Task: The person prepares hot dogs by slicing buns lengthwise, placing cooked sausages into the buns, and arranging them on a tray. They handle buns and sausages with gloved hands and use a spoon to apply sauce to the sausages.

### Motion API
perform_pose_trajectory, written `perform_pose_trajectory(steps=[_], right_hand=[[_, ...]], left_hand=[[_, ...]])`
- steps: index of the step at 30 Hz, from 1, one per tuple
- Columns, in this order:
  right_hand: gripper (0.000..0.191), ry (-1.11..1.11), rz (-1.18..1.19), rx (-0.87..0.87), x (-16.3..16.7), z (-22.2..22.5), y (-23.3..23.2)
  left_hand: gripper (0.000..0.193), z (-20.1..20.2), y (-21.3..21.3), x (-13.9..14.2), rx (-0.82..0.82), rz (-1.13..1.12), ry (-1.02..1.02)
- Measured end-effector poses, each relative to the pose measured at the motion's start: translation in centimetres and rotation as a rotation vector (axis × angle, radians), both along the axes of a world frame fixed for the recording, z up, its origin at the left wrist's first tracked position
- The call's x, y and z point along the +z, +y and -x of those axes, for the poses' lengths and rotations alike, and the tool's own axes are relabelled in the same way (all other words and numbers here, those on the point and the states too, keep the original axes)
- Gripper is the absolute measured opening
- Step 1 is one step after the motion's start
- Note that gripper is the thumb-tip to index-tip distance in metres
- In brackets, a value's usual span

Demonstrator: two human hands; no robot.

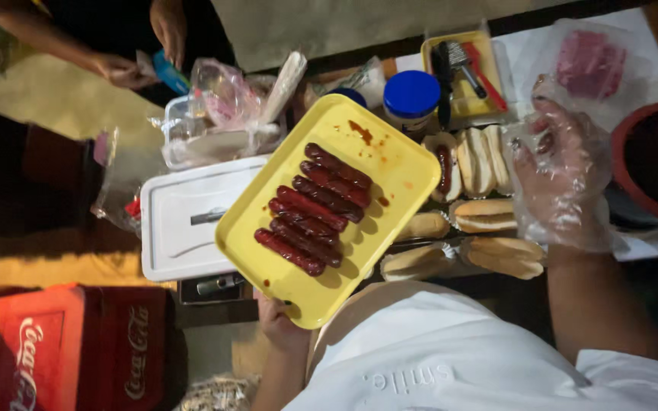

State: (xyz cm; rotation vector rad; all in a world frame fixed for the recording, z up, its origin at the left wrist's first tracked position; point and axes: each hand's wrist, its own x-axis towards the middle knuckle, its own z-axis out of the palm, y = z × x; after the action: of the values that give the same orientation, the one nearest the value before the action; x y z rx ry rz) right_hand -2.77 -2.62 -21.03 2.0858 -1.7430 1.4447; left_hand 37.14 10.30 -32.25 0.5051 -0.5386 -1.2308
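My left hand (279, 321) grips the near corner of a yellow tray (401, 171) and holds it tilted above the table. Several dark red grilled sausages (314, 207) lie side by side on it, with smears of sauce around them. My right hand (561, 175) wears a loose clear plastic glove, fingers apart, and hovers empty just right of a group of split bread buns (485, 215). One bun (443, 169) next to the tray's edge has a sausage in it.
A blue-lidded jar (411, 95) and a small yellow tray of utensils (466, 72) stand behind the buns. A white box (184, 221), plastic bags (226, 99), a red bowl (653, 164), wrapped pink meat (592, 61) and a red cooler (78, 346) surround. Another person's hands (123, 72) work at the far left.
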Motion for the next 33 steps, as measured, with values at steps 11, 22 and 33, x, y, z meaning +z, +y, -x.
perform_pose_trajectory(steps=[11, 22, 33], right_hand=[[0.031, 0.094, 0.088, -0.122, 7.8, -6.7, 8.8], [0.024, 0.333, 0.147, -0.153, 8.5, -8.7, 14.8], [0.034, 0.401, 0.104, -0.217, 7.8, -9.8, 15.6]], left_hand=[[0.061, -1.5, -3.2, -2.3, -0.150, -0.202, 0.066], [0.059, -3.2, -4.0, -0.8, -0.368, -0.171, 0.128], [0.078, -3.1, -4.7, 0.5, -0.462, -0.189, 0.085]])
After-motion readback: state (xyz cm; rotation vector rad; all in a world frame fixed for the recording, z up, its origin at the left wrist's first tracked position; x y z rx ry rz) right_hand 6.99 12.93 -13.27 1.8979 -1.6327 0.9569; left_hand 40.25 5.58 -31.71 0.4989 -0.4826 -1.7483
